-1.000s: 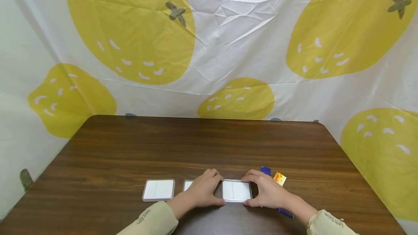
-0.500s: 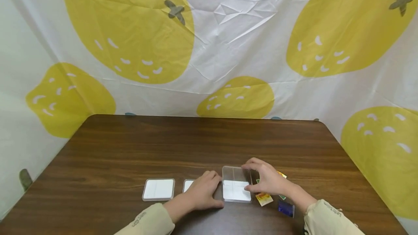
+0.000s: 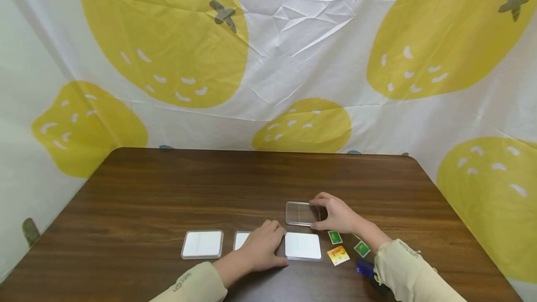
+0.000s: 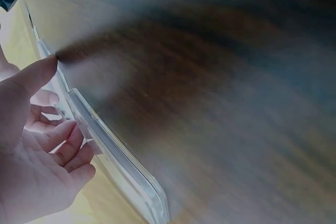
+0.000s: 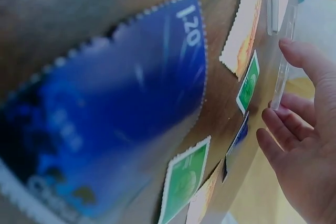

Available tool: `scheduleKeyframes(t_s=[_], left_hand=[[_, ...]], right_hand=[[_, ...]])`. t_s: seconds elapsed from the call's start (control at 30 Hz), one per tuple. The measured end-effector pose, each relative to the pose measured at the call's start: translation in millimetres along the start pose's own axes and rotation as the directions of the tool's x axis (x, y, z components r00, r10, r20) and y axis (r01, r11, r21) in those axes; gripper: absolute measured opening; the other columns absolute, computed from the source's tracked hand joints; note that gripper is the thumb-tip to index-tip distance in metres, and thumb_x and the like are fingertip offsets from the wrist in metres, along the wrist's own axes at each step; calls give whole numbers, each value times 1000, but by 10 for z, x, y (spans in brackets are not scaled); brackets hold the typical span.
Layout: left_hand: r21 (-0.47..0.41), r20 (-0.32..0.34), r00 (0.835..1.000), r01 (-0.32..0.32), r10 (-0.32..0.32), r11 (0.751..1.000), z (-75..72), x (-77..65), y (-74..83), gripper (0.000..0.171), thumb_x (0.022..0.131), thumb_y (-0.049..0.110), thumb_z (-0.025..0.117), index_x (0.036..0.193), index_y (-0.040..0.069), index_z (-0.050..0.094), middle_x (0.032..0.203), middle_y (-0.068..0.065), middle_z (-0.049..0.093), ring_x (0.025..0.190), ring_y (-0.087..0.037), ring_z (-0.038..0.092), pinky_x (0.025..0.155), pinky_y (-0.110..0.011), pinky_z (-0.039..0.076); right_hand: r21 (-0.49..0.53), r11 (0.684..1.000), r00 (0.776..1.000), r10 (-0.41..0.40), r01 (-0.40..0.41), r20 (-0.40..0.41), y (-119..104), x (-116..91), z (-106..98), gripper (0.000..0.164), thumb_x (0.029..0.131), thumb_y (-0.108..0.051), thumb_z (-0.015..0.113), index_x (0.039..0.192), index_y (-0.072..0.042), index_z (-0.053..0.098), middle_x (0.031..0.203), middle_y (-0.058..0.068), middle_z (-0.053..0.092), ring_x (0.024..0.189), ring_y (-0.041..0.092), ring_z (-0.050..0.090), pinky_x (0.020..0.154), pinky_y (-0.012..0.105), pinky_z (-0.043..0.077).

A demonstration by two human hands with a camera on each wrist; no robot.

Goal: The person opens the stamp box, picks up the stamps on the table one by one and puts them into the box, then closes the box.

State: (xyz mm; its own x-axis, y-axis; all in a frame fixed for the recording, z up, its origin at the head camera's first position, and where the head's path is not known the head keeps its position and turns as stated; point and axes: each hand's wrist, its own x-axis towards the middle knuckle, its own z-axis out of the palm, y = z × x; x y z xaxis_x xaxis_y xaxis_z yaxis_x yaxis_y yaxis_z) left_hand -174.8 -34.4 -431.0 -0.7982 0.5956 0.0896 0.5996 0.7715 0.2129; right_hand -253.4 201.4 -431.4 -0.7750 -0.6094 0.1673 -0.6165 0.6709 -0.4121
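Observation:
A clear plastic lid (image 3: 295, 213) is held by its right side between the thumb and fingers of my right hand (image 3: 337, 213), just behind a shallow case base (image 3: 303, 247) with a white inside. The right wrist view shows the lid (image 5: 282, 80) edge-on at the fingertips. My left hand (image 3: 264, 243) grips the left end of the base, thumb at the front corner and fingers at the back. Its palm partly hides a second white case (image 3: 240, 239). Several postage stamps lie right of the base, among them an orange one (image 3: 338, 255) and a green one (image 3: 334, 237).
A third white case (image 3: 202, 243) lies to the left on the brown wooden table (image 3: 235, 181). Beneath the right forearm is a blue stamp (image 3: 364, 268), marked 1.20 in the right wrist view. A lemon-patterned cloth (image 3: 268, 59) hangs behind the table.
My right hand has taken the clear lid off the base and moved it away toward the back of the table. More stamps have come into view. The left hand stays nearly still.

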Motion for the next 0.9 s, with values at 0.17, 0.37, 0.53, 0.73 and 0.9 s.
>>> scheduleKeyframes(t_s=[0.17, 0.37, 0.53, 0.73, 0.9], left_hand=[[5, 3, 1000, 11, -11, 1000, 11, 14, 7, 52, 70, 44, 73, 102, 6, 58, 93, 0, 51, 90, -14, 47, 76, -25, 46], [-4, 3, 1000, 18, -18, 1000, 6, 22, 20, 51, 70, 43, 74, 101, 6, 58, 92, 1, 50, 88, -13, 46, 74, -24, 46], [-8, 3, 1000, 18, -18, 1000, 8, 23, 27, 50, 70, 42, 74, 100, 6, 58, 91, 0, 50, 87, -13, 46, 74, -24, 46], [-31, -4, 1000, 6, -6, 1000, 8, 11, 18, 53, 69, 42, 74, 102, 5, 58, 94, -1, 51, 88, -14, 47, 75, -25, 46], [-91, -5, 1000, 8, -9, 996, -8, -24, -11, 59, 70, 44, 73, 111, 4, 56, 102, -2, 53, 96, -16, 49, 82, -27, 46]], right_hand=[[-5, 1000, 1000, -16, 16, 2, 30, 33, 23, 54, 66, -26, 77, 109, 4, 61, 104, 9, 57, 93, 21, 55, 80, 37, 46], [-14, 1000, 1000, -11, 11, 6, 2, 51, 24, 52, 66, -24, 76, 108, 4, 61, 103, 9, 57, 93, 21, 54, 81, 37, 46], [-12, 1000, 1000, 8, -7, 16, -32, 49, 18, 52, 65, -22, 75, 107, 5, 60, 103, 10, 56, 93, 22, 53, 81, 37, 45], [-1, 999, 999, 33, -33, 19, -22, 47, 35, 56, 64, -23, 75, 110, 5, 59, 107, 9, 55, 96, 21, 53, 84, 38, 45], [2, 1000, 999, 28, -28, -18, -15, 31, 34, 60, 64, -24, 76, 113, 4, 58, 109, 9, 55, 101, 23, 53, 87, 40, 44]])
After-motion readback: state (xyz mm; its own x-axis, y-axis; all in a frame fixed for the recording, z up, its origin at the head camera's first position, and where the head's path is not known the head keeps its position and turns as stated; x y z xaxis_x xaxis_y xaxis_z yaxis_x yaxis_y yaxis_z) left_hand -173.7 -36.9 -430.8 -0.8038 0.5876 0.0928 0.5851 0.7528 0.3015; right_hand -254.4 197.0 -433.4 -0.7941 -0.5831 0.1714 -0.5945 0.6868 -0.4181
